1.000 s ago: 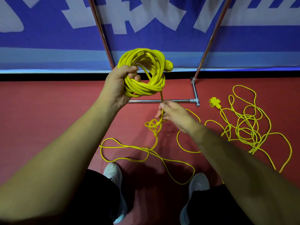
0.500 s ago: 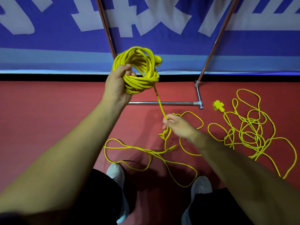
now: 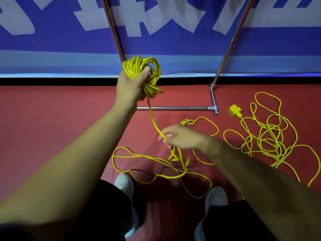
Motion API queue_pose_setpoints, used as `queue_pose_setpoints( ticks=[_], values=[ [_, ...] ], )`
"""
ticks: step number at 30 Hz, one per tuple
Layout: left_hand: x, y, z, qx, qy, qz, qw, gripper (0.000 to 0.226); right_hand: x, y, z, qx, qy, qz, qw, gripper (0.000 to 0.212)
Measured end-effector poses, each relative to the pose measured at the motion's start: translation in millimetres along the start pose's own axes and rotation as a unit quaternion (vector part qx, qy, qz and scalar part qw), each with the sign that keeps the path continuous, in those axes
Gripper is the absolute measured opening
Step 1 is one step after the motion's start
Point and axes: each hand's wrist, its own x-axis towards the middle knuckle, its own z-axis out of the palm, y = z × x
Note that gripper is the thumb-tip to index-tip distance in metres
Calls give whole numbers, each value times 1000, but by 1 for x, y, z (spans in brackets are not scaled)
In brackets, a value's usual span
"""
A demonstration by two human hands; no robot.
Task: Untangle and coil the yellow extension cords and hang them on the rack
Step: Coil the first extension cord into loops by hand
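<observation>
Above the red floor (image 3: 52,122), the left hand (image 3: 129,87) grips a wound coil (image 3: 137,66) of yellow cord, fingers wrapped round the bundle. One strand (image 3: 152,119) drops from it to the right hand (image 3: 180,137), which pinches it lower down. Below that hand the cord's loose loops (image 3: 156,160) sprawl on the floor by two white shoes (image 3: 125,183). The chrome base bar of the rack (image 3: 173,108) lies just beyond. To the right a second cord (image 3: 271,141) lies tangled, its socket block (image 3: 234,110) near the rack's foot. A blue banner (image 3: 173,42) stands behind.
</observation>
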Motion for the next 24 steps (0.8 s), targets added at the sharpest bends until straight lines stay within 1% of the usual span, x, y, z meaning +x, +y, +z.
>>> queue_pose_setpoints(
  ticks=[2,5,8,10,12,14,16,17,18,19,20,21,22,24],
  values=[
    [0,-4,3,69,-41,25,996,14,-6,-17,-5,-11,-18,-26,999,22],
    [-3,-14,3,153,-124,24,980,17,-15,-33,-23,-10,-4,-63,998,25],
    [-15,-19,8,215,-212,-16,953,14,-25,-39,-42,-18,14,-99,995,24],
    [-25,-19,13,252,-276,-69,925,17,-29,-39,-54,-17,31,-108,994,22],
    [-32,-16,19,299,-307,-135,893,28,-32,-37,-64,-18,50,-107,993,19],
    [-35,-12,22,318,-318,-180,875,51,-35,-36,-70,0,74,-100,992,15],
    [-35,-9,23,291,-354,-187,869,77,-35,-33,-76,24,96,-94,991,10],
    [-35,-8,23,275,-385,-170,864,83,-36,-32,-78,29,104,-91,990,9],
    [-34,-8,21,264,-420,-146,856,81,-37,-31,-80,31,110,-88,990,8],
    [-33,-6,19,258,-453,-121,844,70,-38,-31,-81,31,112,-84,990,7],
    [-32,-4,18,260,-479,-100,832,55,-39,-33,-81,33,112,-81,990,6],
    [-30,-2,17,272,-492,-85,823,41,-41,-35,-81,35,112,-78,990,6],
    [-28,-1,17,292,-492,-72,817,32,-42,-37,-81,32,113,-74,990,6],
    [-26,2,18,332,-478,-54,811,27,-43,-40,-80,-14,118,-71,990,4]
  ],
)
